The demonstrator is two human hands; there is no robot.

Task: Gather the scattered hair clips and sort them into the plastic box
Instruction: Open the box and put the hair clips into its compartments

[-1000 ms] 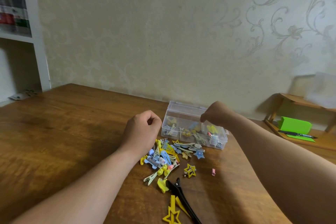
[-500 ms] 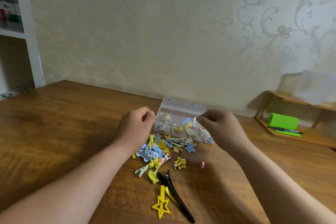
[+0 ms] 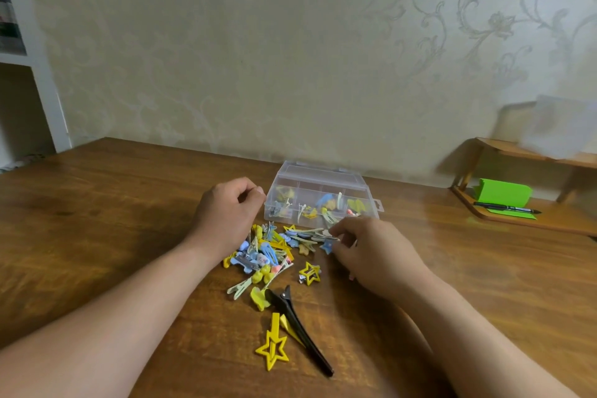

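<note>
right hand [image 3: 374, 255] is dropping from the plastic box [image 3: 361, 186] back to the hair clips [image 3: 268, 252] mid-frame, so next pick's starting imo | fingers curling onto pile's right edge, grip unclear | left hand [image 3: 226, 216] is hovering clenched left of box, contents hidden | box sitting just above pile
</note>
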